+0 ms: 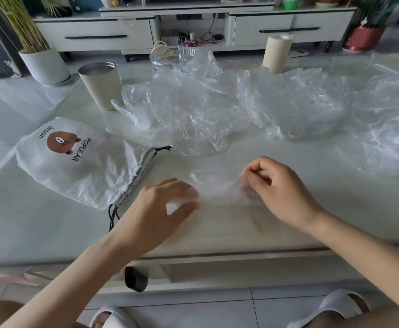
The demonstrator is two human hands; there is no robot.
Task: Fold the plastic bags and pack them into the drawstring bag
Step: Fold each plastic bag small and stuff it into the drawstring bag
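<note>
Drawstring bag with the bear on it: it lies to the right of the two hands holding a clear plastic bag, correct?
Not quite. The head view shows the drawstring bag lying to the left of the hands, not the right. The left hand and right hand do hold a clear plastic bag between them.

We count two hands: left hand (167, 204), right hand (276, 188). One drawstring bag (80, 162). One flat plastic bag (217, 188). Crumpled plastic bags (189, 110): we make out roughly three heaps, exact bag number unclear. One beige tumbler (99, 84). One cream cylinder (277, 53). One glass dish (170, 56). Two plant pots: white pot (44, 65), red pot (364, 36). Two slippers: left slipper (113, 318), right slipper (343, 304).
</note>
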